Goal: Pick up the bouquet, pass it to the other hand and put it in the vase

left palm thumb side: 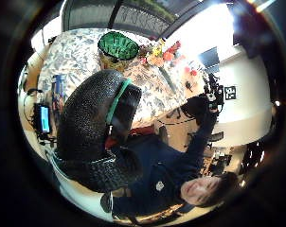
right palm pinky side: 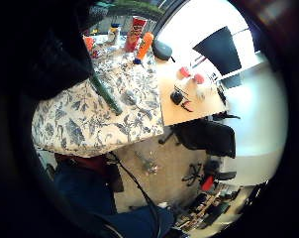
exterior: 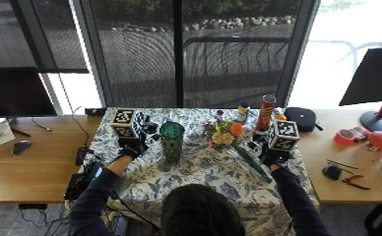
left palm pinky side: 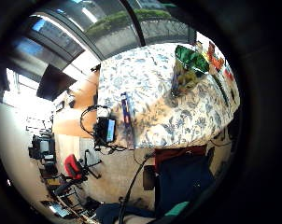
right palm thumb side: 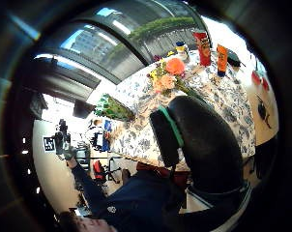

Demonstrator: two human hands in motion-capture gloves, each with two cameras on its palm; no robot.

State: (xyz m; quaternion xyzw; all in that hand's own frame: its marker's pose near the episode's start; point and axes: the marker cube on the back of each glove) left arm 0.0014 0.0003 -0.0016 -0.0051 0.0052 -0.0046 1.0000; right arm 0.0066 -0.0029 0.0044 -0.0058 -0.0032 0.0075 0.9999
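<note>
Left hand point(exterior: 131, 149) raised over the floral tablecloth point(exterior: 197, 172), just left of the green vase point(exterior: 172, 141), apart from it; its thumb side palm view shows a gloved finger point(left palm thumb side: 93, 118) curled in front of the lens with nothing in it, so fingers loosely curled, holding nothing. Vase stands upright on the cloth near table centre, mouth open point(left palm thumb side: 118, 46), no flowers in it. Just right of the vase the bouquet point(exterior: 225, 133) lies flat on the cloth, orange, pink and yellow blooms toward the vase and window, long green stem point(exterior: 251, 163) running diagonally toward the person's right side. Behind the bouquet: a small bottle with blue cap point(exterior: 244, 110), a tall red crisp tube point(exterior: 266, 112), an orange bottle point(right palm thumb side: 222, 59) beside it. Right hand point(exterior: 274, 156) hovers over the stem's lower end, close to it; cannot tell whether it touches. Its thumb side palm view shows a gloved finger point(right palm thumb side: 201, 145) bent across the lens, nothing gripped, so fingers relaxed and partly curled. Right little finger side palm view shows the stem point(right palm pinky side: 105, 94) lying free on the cloth beside the glove. Further right on the wooden desk point(exterior: 348, 152): black round case point(exterior: 299, 118), red tape rolls point(exterior: 345, 136), pliers point(exterior: 355, 181), monitor point(exterior: 378, 78).
</note>
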